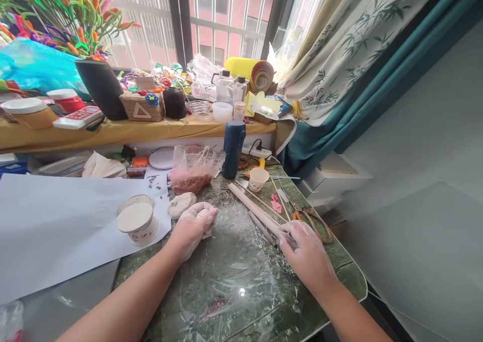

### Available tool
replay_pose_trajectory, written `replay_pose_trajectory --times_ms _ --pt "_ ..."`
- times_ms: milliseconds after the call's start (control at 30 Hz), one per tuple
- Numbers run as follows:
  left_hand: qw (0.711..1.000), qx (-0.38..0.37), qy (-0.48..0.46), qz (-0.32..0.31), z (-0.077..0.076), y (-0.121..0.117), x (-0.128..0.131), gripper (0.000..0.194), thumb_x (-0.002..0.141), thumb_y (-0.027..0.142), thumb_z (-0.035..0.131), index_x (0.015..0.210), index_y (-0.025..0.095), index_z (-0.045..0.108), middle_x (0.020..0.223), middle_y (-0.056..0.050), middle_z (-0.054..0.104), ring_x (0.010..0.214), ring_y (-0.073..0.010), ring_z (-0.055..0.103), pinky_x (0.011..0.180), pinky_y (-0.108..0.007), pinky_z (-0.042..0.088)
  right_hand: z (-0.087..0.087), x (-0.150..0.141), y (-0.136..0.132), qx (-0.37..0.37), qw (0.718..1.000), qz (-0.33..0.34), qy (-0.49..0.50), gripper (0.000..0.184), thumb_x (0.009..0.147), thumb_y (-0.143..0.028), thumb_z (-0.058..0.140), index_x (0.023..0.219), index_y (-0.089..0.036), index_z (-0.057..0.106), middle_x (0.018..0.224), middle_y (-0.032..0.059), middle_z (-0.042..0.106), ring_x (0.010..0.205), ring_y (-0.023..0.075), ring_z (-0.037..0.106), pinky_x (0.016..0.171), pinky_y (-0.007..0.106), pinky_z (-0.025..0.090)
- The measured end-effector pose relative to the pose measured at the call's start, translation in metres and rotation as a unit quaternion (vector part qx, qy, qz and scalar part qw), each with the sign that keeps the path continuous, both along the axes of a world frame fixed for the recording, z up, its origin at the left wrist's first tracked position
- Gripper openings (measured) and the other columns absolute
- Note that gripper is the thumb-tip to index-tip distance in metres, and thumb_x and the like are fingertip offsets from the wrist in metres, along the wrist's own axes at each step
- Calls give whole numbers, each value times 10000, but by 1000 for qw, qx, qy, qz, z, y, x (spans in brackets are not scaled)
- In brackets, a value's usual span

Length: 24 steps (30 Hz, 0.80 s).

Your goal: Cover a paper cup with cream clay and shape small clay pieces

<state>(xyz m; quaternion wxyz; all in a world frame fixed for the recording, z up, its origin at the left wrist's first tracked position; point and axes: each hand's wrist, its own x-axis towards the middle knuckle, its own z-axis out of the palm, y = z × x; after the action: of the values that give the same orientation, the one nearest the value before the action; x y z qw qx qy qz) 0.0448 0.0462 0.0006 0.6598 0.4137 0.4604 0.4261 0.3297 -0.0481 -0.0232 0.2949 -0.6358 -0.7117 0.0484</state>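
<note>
My left hand [196, 227], dusted white, is closed palm up, its fingers curled around what looks like a small piece of white clay [204, 213]. Just behind it a larger flattened lump of white clay [181, 204] rests at the paper's edge. On the right, my right hand [304, 249] is closed on the near end of a pale wooden rolling pin [253, 205], which slants away across the table. A thin grey stick [261, 227] lies alongside the pin. Between my hands a clear plastic sheet [226, 266] with white residue covers the green tabletop.
White paper [68, 231] bears a lidded paper tub [138, 224]. Behind stand a bag of reddish material [192, 173], a dark blue bottle [233, 151] and a paper cup [258, 179]. Orange-handled scissors [307, 221] and thin sticks lie right. A cluttered windowsill [169, 129] runs behind.
</note>
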Motion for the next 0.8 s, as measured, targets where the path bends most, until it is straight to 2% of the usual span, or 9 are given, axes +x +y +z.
replay_pose_trajectory --times_ms 100,167,267,367,433,533,600,700,800 --pt "1000 -6 -9 4 -3 2 0 510 670 581 831 795 202 514 559 77 486 437 -52 334 401 -178 222 -5 -1 -1 13 1000 -4 -14 150 957 -281 523 1040 -221 633 1030 90 692 1005 279 636 901 443 522" --pt "1000 5 -10 1 -5 2 0 493 698 576 815 812 206 508 569 80 483 441 -52 341 407 -175 221 2 -4 10 28 999 12 -14 212 953 -288 522 1118 -212 631 1118 106 692 1086 286 628 962 458 512" --pt "1000 24 -3 -16 -5 0 -1 473 729 568 795 816 202 510 587 74 502 449 -53 366 415 -175 233 27 -8 50 19 997 66 -46 336 951 -299 502 1253 -191 604 1298 123 653 1250 275 571 1085 451 447" --pt "999 33 -10 -23 -6 -1 -4 465 745 568 785 816 197 512 618 58 540 467 -59 408 430 -178 260 57 -12 107 -28 991 86 -99 374 964 -322 488 1295 -185 597 1360 114 632 1305 254 535 1122 409 398" --pt "999 35 -24 -12 -8 0 -6 461 762 574 771 821 199 511 637 50 555 482 -65 435 442 -180 282 68 -18 143 -63 986 79 -129 325 973 -367 494 1191 -189 656 1268 114 681 1214 264 594 1050 394 436" --pt "998 35 -49 7 -11 3 -8 457 781 587 750 823 201 510 662 43 560 489 -70 448 448 -187 300 68 -27 178 -137 970 74 -184 308 960 -457 535 913 -208 709 981 85 740 942 248 684 844 341 487" --pt "997 31 -65 10 -13 4 -9 452 787 590 741 825 201 513 674 40 558 490 -72 449 448 -192 302 61 -32 187 -174 958 69 -219 336 925 -506 591 827 -203 697 894 82 729 848 237 688 755 312 472" --pt "996 24 -85 18 -13 5 -10 432 803 574 731 825 200 514 692 33 556 506 -75 459 458 -194 302 54 -36 191 -196 946 61 -251 323 871 -503 668 817 -186 695 891 99 717 816 238 684 703 298 449" --pt "994 30 -103 31 -12 4 -10 415 825 558 715 799 192 519 696 26 542 531 -76 461 478 -196 318 62 -33 191 -192 946 71 -253 311 856 -492 681 778 -192 700 827 78 707 784 229 670 697 294 441"
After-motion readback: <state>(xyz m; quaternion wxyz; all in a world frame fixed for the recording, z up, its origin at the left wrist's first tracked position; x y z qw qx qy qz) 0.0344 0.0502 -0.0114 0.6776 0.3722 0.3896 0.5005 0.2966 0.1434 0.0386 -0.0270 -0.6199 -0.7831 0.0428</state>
